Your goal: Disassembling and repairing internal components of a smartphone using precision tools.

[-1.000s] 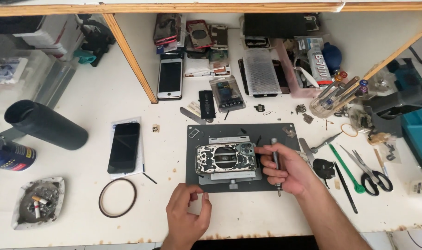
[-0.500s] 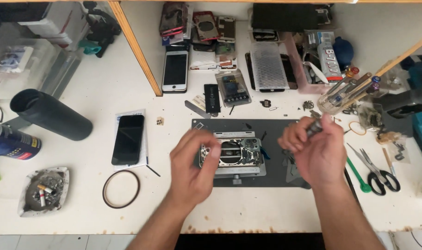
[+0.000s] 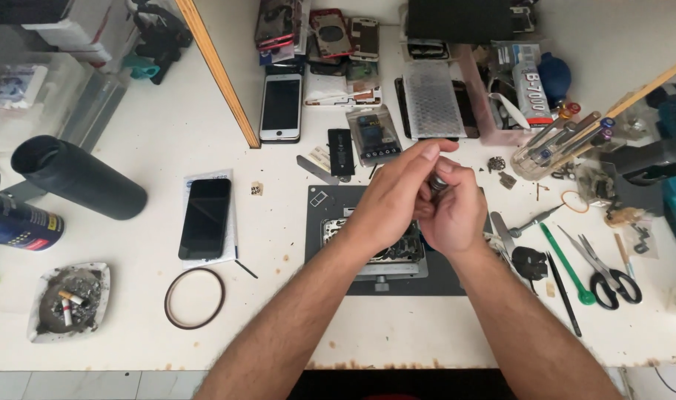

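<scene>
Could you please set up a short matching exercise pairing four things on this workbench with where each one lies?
Things:
1. scissors
2. ashtray
3. black phone
4. black cylinder

Places:
A. front left corner of the bench
B. on a white sheet left of the grey mat
C. far right, beside a green tool
D. lying on its side at far left

Pairs: 1-C, 2-A, 3-B, 4-D

1. Small silvery tool (image 3: pixel 437 181), pinched between the fingertips of both hands, only its metal end showing; rest hidden, kind unclear.
2. Opened phone body (image 3: pixel 394 248), metallic, innards exposed, lying flat, mostly covered by the hands.
3. Dark grey work mat (image 3: pixel 325 222), rectangular, flat under the phone body, near the tabletop's front edge, about midway along it.
</scene>
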